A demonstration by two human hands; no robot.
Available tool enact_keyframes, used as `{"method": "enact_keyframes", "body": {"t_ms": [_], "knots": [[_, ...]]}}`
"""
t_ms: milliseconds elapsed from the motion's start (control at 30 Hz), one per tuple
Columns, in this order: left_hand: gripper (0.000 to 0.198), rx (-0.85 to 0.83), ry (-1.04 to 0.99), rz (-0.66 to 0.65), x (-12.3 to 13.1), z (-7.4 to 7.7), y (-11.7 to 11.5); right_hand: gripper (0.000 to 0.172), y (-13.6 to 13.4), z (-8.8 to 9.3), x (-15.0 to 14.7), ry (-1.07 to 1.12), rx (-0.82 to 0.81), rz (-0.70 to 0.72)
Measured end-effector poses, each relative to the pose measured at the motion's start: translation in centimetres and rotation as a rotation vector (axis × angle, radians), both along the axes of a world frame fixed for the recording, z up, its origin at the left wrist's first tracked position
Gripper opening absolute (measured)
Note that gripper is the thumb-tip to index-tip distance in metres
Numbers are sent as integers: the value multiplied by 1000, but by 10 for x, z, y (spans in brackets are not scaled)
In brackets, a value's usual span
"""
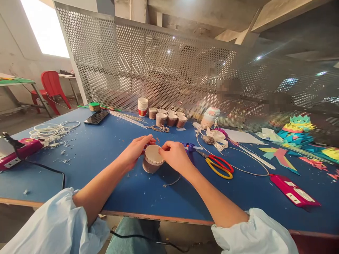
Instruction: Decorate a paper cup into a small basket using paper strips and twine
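Observation:
A small brown paper cup [153,160] with a pale inside stands on the blue table between my hands. Twisted cord trim runs along its rim. My left hand [136,151] is closed around the cup's far left side, its fingertips partly hidden. At the right of the rim, the thumb and fingers of my right hand [173,153] pinch close together on the cord. A loose tail of twisted cord [172,182] lies on the table below that hand. Just beyond the right hand is a blue glue gun [189,147], partly covered, beside red-and-yellow-handled scissors [218,165].
Several brown cups [171,119] and a stack of paper cups [142,106] stand at the back near a bottle [210,117]. A phone [96,117], white cord coils [53,131] and a pink power strip [21,153] lie left. Another pink strip [293,190] lies right.

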State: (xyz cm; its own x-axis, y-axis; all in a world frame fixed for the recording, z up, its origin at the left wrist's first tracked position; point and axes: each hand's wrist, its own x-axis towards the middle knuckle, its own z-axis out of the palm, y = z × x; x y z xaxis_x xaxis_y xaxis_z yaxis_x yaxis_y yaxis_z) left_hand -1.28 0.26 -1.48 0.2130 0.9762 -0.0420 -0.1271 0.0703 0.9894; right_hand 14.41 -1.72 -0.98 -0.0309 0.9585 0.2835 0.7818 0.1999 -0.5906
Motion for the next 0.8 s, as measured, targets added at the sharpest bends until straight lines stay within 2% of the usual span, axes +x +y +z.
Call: {"method": "enact_keyframes", "body": {"t_ms": [233, 367, 433, 533, 633, 800], "knots": [[47, -4, 103, 25, -3, 1, 1, 45, -4, 3, 7, 94, 0, 70], [45, 15, 31, 41, -4, 1, 1, 39, -8, 2, 10, 187, 50, 103], [44, 29, -47, 45, -3, 1, -1, 36, -11, -1, 8, 265, 51, 180], [48, 17, -134, 44, 1, 0, -6, 42, -15, -9, 3, 349, -11, 300], [52, -10, -103, 40, 7, -4, -11, 50, -18, -16, 0, 344, -42, 350], [54, -24, 10, -40, 11, -10, -13, 56, -19, -24, -1, 346, -39, 322]]}}
